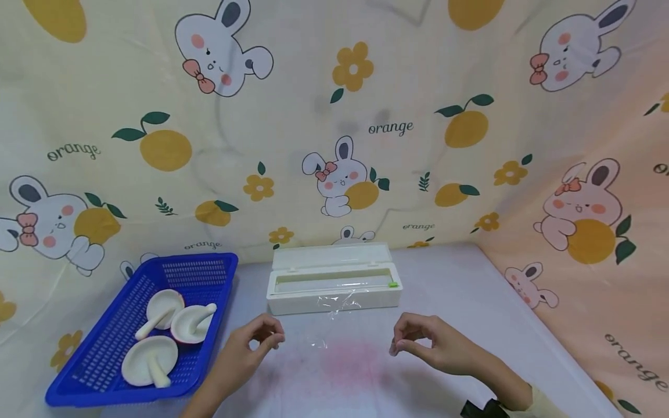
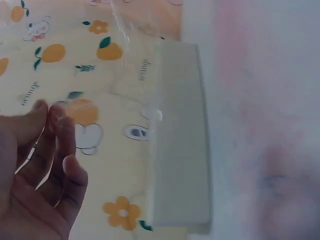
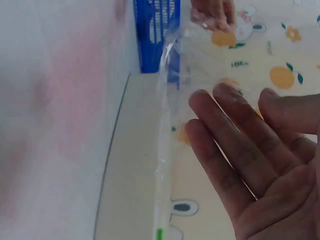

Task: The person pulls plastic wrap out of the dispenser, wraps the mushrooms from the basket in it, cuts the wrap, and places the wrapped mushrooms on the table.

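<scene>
Now, left to right, we see these:

Basket: we find a blue basket (image 1: 204, 273) at the far left of the surface (image 1: 496, 302), with three white dishes (image 1: 148, 360) inside, each with a handle-like piece.

Left hand: our left hand (image 1: 251, 342) hovers near the middle, fingers curled with thumb and fingertips pinched on the left edge of the cling film (image 1: 334, 307).

Cling film: we see a clear sheet drawn out from the dispenser toward the near side, between both hands, crinkled at its middle.

Dispenser: a white cling film box (image 1: 334, 290) sits on the surface just beyond the hands, its lid open.

Right hand: our right hand (image 1: 428, 345) pinches the film's right edge, fingers curled, well apart from the left.

Backdrop: a rabbit-and-orange print cloth (image 1: 366, 116) hangs behind and to the right.
</scene>
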### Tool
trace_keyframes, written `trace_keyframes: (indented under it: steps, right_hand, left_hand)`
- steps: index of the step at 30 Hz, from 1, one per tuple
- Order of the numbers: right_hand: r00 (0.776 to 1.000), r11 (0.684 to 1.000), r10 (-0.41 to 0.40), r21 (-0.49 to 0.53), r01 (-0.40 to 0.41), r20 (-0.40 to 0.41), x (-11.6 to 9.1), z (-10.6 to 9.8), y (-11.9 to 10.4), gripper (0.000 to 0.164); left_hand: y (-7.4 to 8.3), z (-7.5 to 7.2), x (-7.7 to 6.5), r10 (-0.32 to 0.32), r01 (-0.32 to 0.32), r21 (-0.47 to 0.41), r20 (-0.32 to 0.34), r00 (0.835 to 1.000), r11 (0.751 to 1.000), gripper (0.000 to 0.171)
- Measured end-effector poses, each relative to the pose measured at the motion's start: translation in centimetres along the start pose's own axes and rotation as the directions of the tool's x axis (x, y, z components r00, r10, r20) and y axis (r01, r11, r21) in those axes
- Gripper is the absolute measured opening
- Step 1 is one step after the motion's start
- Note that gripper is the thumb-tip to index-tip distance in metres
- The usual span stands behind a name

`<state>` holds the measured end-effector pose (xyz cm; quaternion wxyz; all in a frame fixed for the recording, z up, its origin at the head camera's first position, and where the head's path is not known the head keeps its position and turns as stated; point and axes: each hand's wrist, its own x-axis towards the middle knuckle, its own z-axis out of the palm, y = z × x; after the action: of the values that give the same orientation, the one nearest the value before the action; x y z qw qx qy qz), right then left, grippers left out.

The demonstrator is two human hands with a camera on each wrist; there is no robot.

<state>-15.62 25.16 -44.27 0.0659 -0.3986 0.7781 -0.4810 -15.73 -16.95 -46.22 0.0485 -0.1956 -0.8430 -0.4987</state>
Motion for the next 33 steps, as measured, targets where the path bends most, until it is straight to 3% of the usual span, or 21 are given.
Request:
trace_keyframes:
  steps: [4, 8, 17, 24, 30, 33]
  right_hand:
    - [1.000, 1.000, 0.002, -0.029, -0.002, 0.004, -1.0, 0.2, 0.9, 0.009]
    - [1.000, 0.999, -0.009, -0.053, 0.010, 0.019, -1.7, 0.6, 1.9, 0.007]
    - [0.996, 0.991, -0.049, -0.124, 0.058, 0.079, -2.9, 2.3, 4.2, 0.013]
    - [0.995, 0.980, -0.008, -0.199, 0.028, 0.103, -3.6, 2.4, 4.7, 0.007]
    - [0.994, 0.971, -0.034, -0.230, 0.057, 0.101, -4.8, 2.2, 5.0, 0.011]
    - [0.991, 0.949, -0.100, -0.290, 0.122, 0.089, -5.2, 2.4, 5.3, 0.018]
  left_hand:
    - [-1.8, 0.4, -0.5, -0.030, 0.029, 0.018, 0.105, 0.994, 0.999, 0.006]
    - [-3.3, 0.5, -1.0, -0.007, 0.003, 0.024, 0.167, 0.986, 1.000, 0.008]
    - [-5.1, 0.5, -2.2, 0.108, -0.113, 0.018, 0.188, 0.976, 0.993, 0.009]
    - [-5.7, 0.0, -2.8, 0.111, -0.138, 0.108, 0.224, 0.968, 0.985, 0.005]
    - [-5.8, -0.4, -3.2, 0.066, -0.124, 0.138, 0.366, 0.928, 0.983, 0.004]
    - [-6.1, -0.1, -3.4, 0.101, -0.180, 0.156, 0.416, 0.904, 0.971, 0.004]
